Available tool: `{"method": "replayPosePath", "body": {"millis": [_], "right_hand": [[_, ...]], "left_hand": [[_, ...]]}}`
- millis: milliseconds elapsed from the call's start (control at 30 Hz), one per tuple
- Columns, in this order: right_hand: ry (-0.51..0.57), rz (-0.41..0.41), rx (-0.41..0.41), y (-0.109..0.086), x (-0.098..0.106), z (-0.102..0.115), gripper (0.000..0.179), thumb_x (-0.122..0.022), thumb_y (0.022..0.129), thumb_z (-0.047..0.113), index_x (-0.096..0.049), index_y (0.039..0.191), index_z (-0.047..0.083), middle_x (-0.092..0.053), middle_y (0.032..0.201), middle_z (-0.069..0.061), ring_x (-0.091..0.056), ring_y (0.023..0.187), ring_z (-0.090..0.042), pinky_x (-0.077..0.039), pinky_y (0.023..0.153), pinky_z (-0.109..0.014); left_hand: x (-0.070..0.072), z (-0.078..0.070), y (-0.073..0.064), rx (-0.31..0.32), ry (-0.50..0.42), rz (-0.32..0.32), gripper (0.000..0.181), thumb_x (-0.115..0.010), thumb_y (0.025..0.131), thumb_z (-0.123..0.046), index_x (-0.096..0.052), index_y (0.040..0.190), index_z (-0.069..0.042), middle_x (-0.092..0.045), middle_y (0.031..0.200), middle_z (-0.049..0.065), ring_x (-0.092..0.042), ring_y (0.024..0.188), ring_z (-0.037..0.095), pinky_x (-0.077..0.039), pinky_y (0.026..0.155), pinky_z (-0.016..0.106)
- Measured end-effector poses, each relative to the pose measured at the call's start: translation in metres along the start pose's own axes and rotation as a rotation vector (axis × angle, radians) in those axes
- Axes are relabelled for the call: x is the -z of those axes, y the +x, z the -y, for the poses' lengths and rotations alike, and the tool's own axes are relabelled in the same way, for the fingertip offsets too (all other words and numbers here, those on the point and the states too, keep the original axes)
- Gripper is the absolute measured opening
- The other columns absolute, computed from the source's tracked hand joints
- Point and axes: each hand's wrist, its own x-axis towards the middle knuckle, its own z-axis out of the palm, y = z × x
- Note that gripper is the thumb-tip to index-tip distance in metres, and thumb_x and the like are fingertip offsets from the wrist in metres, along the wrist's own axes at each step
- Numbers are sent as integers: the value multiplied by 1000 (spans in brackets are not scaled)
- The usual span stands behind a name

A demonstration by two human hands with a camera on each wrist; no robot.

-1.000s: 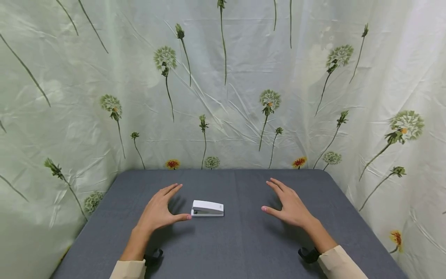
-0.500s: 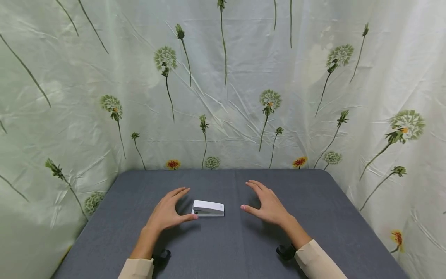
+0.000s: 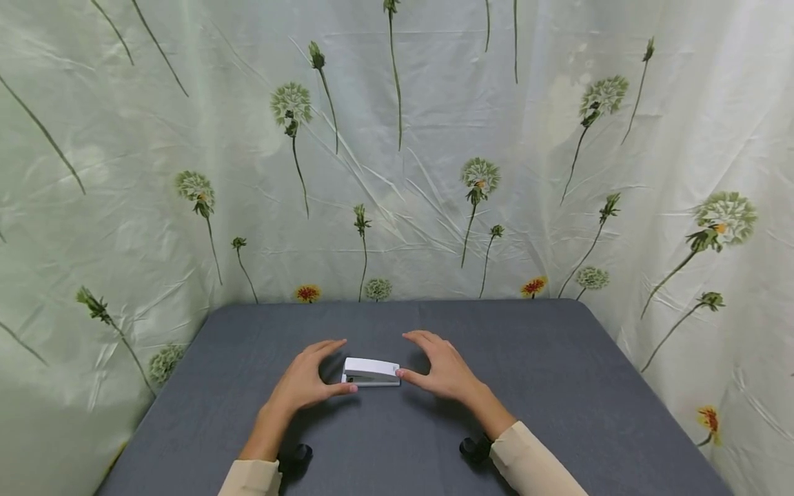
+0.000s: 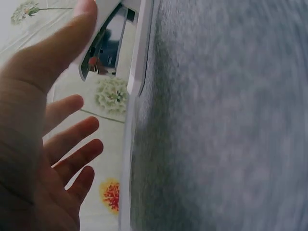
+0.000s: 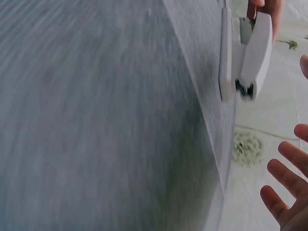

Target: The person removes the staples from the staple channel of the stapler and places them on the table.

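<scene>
A white stapler [image 3: 371,372] lies lengthwise across the grey-covered table, between the two hands in the head view. My left hand [image 3: 305,379] stands at its left end, fingers spread from the thumb, with the thumb tip in front of the stapler's near left corner. On the other side my right hand [image 3: 443,370] has its thumb tip at the stapler's right end; whether it touches cannot be told. Neither hand grips it. Both wrist views show the stapler [image 4: 139,53] close to the hands, its arm raised from its base in the right wrist view [image 5: 255,57].
A dark grey cloth covers the table [image 3: 558,399]. Behind it and at both sides hangs a pale curtain [image 3: 397,172] printed with dandelions and flowers. Each wrist wears a black strap [image 3: 475,449] below a cream sleeve [image 3: 533,458].
My right hand has moved left across the table to the stapler's right end. My left hand has shifted slightly right, nearer the stapler's left end. The stapler has stayed in place.
</scene>
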Motion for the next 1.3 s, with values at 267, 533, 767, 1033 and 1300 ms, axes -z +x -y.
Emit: {"method": "replayPosePath", "body": {"millis": [267,533,767,1033,1300], "right_hand": [[33,14,44,11,-19,12,66,-71,92,58,-61,143,18,-61,143,-3,-57,134,-28,-47,106,-55],[28,16,94,21,-32,24,58,-75,91,53,-67,135,16,-68,127,-1,-64,117,-20,-53,97,-43],[9,13,116,26,-40,30,49,-76,92,47,-70,131,17,-70,114,4,-63,100,-11,-52,83,-29],[36,10,112,32,-49,41,38,-75,94,45,-73,124,22,-68,111,4,-60,93,-8,-49,79,-25],[19,16,108,37,-56,49,34,-71,97,45,-74,122,21,-68,110,4,-61,95,-10,-51,81,-27]], "left_hand": [[-10,-2,3,-39,-61,11,87,-87,69,-66,-65,140,-22,-65,140,7,-58,133,35,-45,107,61],[-21,1,5,-73,-142,-18,64,-89,76,-53,-72,127,-19,-72,126,2,-65,123,29,-48,106,55],[-24,-2,5,-70,-163,-28,50,-88,81,-43,-75,120,-15,-74,118,3,-68,115,27,-50,103,52],[-25,0,5,-97,-205,-48,32,-86,86,-29,-77,113,-16,-75,110,-1,-71,107,23,-54,97,49],[-27,4,6,-64,-209,-59,25,-86,85,-16,-79,109,-11,-76,107,1,-72,103,22,-55,93,48]]}}
